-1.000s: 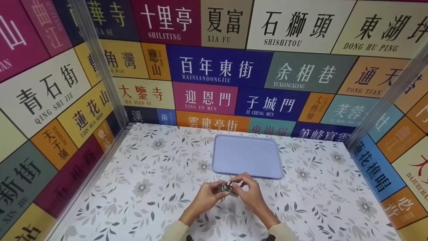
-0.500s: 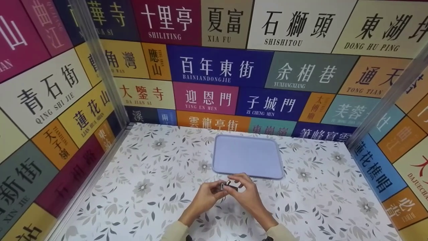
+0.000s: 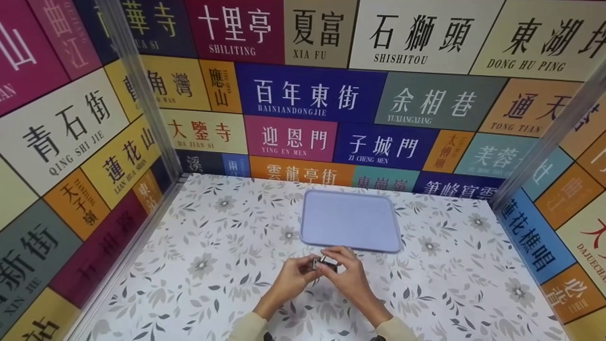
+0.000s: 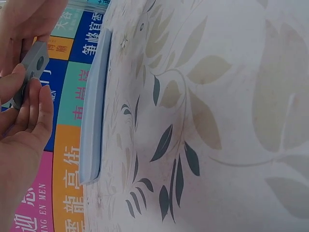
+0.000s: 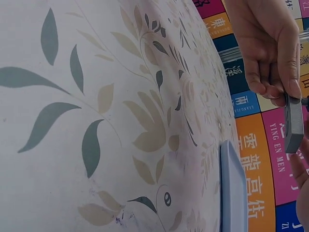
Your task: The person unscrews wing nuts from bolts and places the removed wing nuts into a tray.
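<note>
Both hands hold a small grey metal block (image 3: 326, 264) just above the table, near the front edge of the tray. My left hand (image 3: 291, 280) pinches its left end between thumb and fingers. On the other side my right hand (image 3: 351, 277) has its thumb at the block and curled fingers around a thin silvery pin sticking up from it. A round hole shows in the block (image 4: 36, 62) in the left wrist view. Seen from the right wrist, a dark round piece (image 5: 305, 102) juts from the block's far side, partly cut off by the frame.
A pale lilac tray (image 3: 350, 221) lies on the table behind the hands. White leaf-and-flower patterned covering (image 3: 227, 293) spreads over the tabletop. Colourful sign-printed panels (image 3: 307, 92) enclose the table at the back and both sides, with clear corner strips (image 3: 147, 90).
My right fingers have shifted slightly and curled closer around the pin, and the block has turned a little. My left hand stays nearly still; the tray has not moved.
</note>
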`<state>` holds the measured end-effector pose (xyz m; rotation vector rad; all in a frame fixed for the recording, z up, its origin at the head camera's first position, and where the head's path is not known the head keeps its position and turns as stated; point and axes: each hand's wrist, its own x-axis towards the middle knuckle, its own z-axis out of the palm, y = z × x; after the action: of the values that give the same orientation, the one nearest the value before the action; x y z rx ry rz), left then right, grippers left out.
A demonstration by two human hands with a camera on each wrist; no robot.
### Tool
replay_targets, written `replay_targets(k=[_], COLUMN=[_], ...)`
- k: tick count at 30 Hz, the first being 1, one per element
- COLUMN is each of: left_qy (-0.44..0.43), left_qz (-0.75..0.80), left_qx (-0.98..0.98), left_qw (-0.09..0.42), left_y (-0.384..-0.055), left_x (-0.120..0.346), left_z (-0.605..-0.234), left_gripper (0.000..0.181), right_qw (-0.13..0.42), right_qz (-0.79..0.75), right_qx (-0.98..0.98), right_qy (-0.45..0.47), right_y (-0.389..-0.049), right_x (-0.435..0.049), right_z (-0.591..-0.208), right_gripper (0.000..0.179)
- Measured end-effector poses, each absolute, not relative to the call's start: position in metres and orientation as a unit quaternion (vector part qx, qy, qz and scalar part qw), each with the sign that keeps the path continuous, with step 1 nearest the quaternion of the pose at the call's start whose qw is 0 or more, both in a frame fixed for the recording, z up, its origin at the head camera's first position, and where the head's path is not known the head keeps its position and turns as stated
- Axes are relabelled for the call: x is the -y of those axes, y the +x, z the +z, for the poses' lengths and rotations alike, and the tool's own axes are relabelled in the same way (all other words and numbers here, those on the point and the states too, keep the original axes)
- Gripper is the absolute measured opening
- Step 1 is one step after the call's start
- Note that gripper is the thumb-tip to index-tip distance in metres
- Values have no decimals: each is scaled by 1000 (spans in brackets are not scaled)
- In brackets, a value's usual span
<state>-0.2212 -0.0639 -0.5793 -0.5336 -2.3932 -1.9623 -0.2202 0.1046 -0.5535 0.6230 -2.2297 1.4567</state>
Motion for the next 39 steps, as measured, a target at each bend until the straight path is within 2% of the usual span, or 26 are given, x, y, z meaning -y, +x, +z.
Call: replay_targets(k=[8,15,24,39], left_qy=[-174,-180,-183,-173], left_qz=[-633,-634,-616,-621], left_qx=[755,751,766,764], left_qw=[-8,-22,-17,-28], left_y=[-221,-222,-221,-220], left_x=[64,63,60,61], left_z=[-579,-581,-581,-582], left_gripper=[31,36,37,39], right_qw=[190,177,153,176], right_qz=[537,532,545,540], right_qx=[784,780,775,763], right_qy=[248,279,279,309], right_y=[-217,-217,-221,-224], right_x=[-105,-107,-109,-108], right_z=[-545,-540,-538,-537], right_gripper=[26,30,34,30])
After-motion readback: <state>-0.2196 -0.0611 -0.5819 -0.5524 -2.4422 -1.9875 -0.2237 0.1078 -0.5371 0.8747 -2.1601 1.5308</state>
